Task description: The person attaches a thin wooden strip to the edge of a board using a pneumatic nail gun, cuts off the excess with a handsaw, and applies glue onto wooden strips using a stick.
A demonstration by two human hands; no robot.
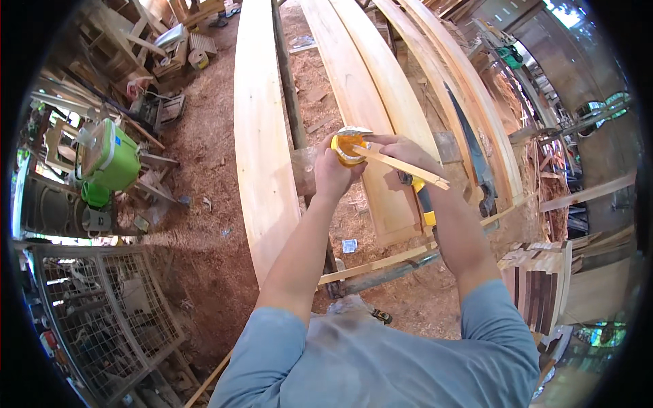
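My left hand (333, 170) is wrapped round a small yellow-orange jar (348, 151), held above the planks with its mouth toward me. A flat wooden stick (408, 170) has one end at the jar's mouth and slants right, across and in front of my right hand (411, 155). The bent fingers of that hand reach the jar's rim, beside a whitish lid-like piece (354, 130). What they pinch is partly hidden. Below my hands lies a pale wide board (391, 211). A tool with yellow and dark blue parts (426, 204) shows beside my right forearm.
Long pale planks (262, 136) run away from me on supports over a floor strewn with shavings. A handsaw (469, 143) lies on the right-hand planks. At the left stand a green cooler box (115, 156) and a wire-mesh frame (109, 306). Stacked wood pieces (541, 282) are at the right.
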